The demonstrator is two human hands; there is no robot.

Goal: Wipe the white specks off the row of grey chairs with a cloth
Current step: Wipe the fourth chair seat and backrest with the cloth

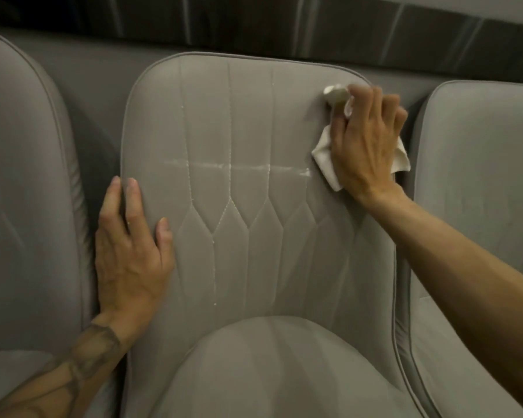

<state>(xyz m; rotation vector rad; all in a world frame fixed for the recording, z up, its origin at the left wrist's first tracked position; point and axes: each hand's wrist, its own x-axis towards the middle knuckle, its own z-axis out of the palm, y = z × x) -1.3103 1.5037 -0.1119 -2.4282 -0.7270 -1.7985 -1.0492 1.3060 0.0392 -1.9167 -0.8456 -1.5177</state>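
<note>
The middle grey chair (pixel 248 140) fills the view, its stitched backrest facing me. A white streak of specks (pixel 239 168) runs across the backrest at mid height, and thinner white lines follow some seams above and below it. My right hand (pixel 366 140) presses a white cloth (pixel 326 164) against the backrest's upper right corner, fingers curled over the bunched top of the cloth. My left hand (pixel 133 248) lies flat with straight fingers on the backrest's left edge, holding nothing.
A second grey chair (pixel 21 191) stands close on the left and a third (pixel 480 176) close on the right. Narrow dark gaps separate them. Behind the chairs runs a dark wall band (pixel 254 22). The middle chair's seat cushion (pixel 269 372) lies at the bottom.
</note>
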